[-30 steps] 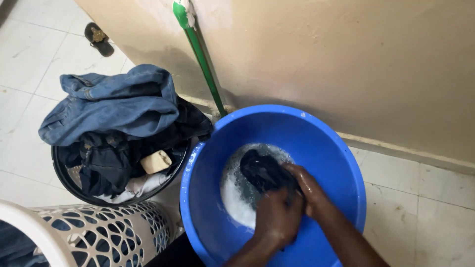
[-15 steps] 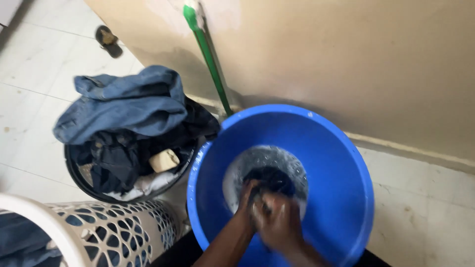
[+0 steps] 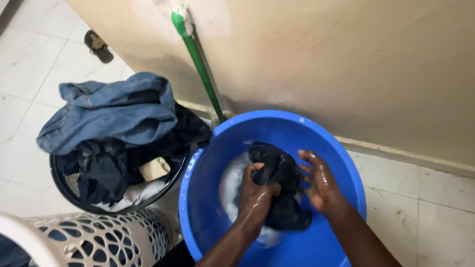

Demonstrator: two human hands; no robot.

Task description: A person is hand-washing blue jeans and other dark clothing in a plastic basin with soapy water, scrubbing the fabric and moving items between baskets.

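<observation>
**Two hands on a wet dark cloth in a blue basin**

Seen from above, a round blue basin (image 3: 198, 198) sits on a tiled floor (image 3: 435, 198) against a beige wall (image 3: 346, 64). Soapy water (image 3: 230, 185) pools in its bottom.

A dark cloth (image 3: 282, 185) lies in the middle of the basin, bunched and wet, partly lifted out of the water. Its long axis runs from the far side of the basin, near the wall, down toward the person.

The left hand (image 3: 257, 195) is clenched on the cloth's near left edge, fingers curled into the fabric. The cloth lies just to the right of this hand and slightly beyond it. The right hand (image 3: 319, 185) is on the other side with fingers spread and loose, its fingertips at the cloth's right edge; whether they press the fabric or only brush it is hard to tell. The cloth therefore lies between the two hands, and the left hand has the firmer hold and is the closer of the two.

Left of the basin stands a black bucket (image 3: 62, 185) heaped with clothes, a blue denim garment (image 3: 109, 113) on top. A white perforated hamper (image 3: 94, 242) is at the lower left. A green-handled broom (image 3: 200, 64) leans on the wall behind the basin.
</observation>
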